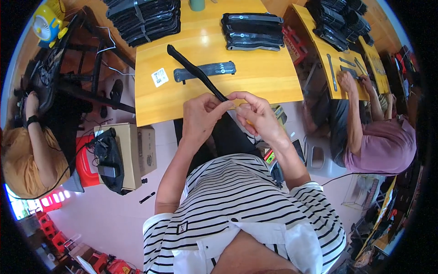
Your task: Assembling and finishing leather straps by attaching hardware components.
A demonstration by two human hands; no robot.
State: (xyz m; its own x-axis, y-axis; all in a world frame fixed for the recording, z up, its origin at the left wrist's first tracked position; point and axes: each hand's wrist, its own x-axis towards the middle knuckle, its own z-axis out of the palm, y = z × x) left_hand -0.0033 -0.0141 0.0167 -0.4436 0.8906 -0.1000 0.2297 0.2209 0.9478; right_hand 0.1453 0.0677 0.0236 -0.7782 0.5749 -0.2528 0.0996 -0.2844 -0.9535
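A long black strap-like piece (194, 69) runs from above the wooden table down to my hands at the table's near edge. My left hand (202, 116) grips its near end. My right hand (255, 113) pinches that same end from the right, fingertips touching the left hand's. Beyond it a second flat black piece (205, 71) lies on the wooden table (255, 77), beside a small white label (159, 76).
Stacks of black pieces sit at the table's far left (143, 18) and far middle (252, 31). A cardboard box (137, 153) with a black device on it stands on the floor to the left. One person (378, 141) works at another table on the right, another (23, 155) sits at left.
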